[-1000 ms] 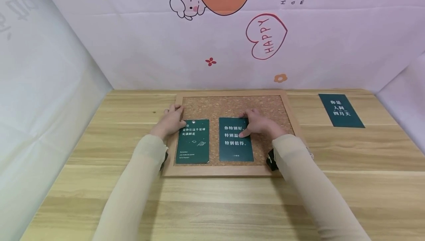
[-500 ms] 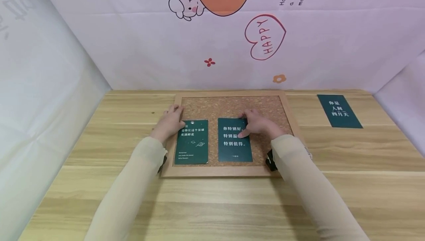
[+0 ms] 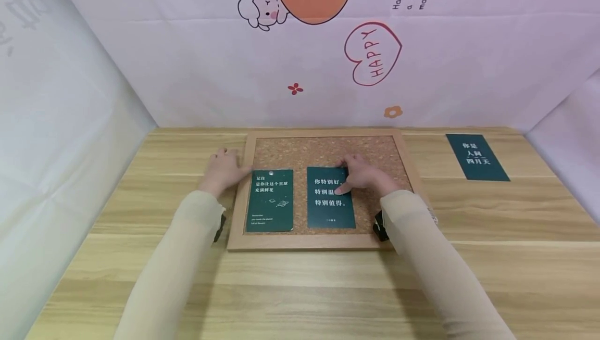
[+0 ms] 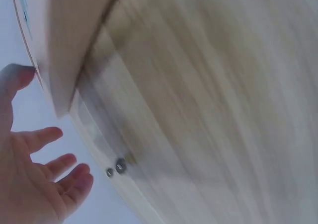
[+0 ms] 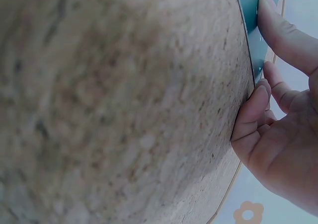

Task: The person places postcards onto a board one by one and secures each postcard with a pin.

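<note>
My left hand is over the wooden table just left of the corkboard, fingers loosely bent and holding nothing. Its thumb touches or nearly touches the board's wooden frame. Near those fingers, two small round metal pins show in the left wrist view; the hand hides them in the head view. With its thumb, my right hand presses a dark green card flat on the cork, other fingers at the card's top edge. Left of it, another green card bears a silver pin at its top.
A third green card lies on the table to the right of the board. Behind the table hangs a white printed cloth, and more white cloth stands along the left side.
My left hand has left the left card's top corner and the frame and moved left onto the table, uncovering the card's first line of writing. The right hand stays on its card.
</note>
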Demonstrator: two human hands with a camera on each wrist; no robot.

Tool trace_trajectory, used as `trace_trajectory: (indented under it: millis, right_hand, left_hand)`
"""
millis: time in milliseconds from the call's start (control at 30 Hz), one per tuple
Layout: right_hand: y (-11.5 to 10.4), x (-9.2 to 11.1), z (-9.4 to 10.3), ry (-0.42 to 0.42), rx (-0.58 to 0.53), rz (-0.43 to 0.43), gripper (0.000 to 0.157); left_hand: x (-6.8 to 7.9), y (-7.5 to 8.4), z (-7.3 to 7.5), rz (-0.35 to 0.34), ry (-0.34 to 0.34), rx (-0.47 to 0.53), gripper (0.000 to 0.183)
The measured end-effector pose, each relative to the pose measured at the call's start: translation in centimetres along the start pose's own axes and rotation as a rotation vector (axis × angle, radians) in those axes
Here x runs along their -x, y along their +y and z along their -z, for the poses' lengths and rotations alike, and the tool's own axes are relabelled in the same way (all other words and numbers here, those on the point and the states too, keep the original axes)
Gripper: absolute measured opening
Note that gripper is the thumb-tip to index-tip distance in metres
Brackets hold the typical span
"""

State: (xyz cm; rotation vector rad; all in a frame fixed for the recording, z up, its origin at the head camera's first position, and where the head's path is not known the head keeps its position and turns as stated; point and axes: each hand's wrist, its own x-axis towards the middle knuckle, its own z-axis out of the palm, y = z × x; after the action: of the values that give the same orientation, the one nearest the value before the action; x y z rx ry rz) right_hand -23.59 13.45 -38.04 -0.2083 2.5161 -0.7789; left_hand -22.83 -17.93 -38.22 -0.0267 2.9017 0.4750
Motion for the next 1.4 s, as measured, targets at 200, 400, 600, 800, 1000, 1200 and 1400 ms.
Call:
trace_trajectory:
  millis: [200,400,600,800,1000,1200,1400]
  right_hand:
    - [0.0,-0.1,0.0,-0.004,-0.005,-0.007,0.068]
    - [0.1,0.0,0.0,0.005,-0.018,-0.012,0.068]
    - [0.0,0.0,-0.1,0.006,-0.023,-0.012,0.068]
    - [0.1,-0.1,-0.2,0.009,-0.040,-0.021,0.068]
    - [0.1,-0.1,-0.2,0.012,-0.052,-0.019,0.066]
    - [0.1,0.0,-0.2,0.011,-0.042,-0.014,0.067]
    - [0.1,0.0,-0.1,0.014,-0.043,-0.020,0.067]
  left_hand:
    - [0.3,-1.6,0.7,0.059,0.042,-0.008,0.060]
    - [0.7,-2.8,1.0,0.074,0.032,-0.036,0.059]
    - [1.1,-3.4,0.9,0.067,0.008,-0.074,0.060]
    - [1.1,-3.3,0.8,0.062,-0.008,-0.074,0.060]
    - [1.1,-3.4,0.6,0.066,-0.028,-0.037,0.056]
    - [0.9,-3.6,0.5,0.070,-0.036,-0.021,0.054]
    - [0.8,-3.6,0.6,0.073,-0.043,-0.020,0.053]
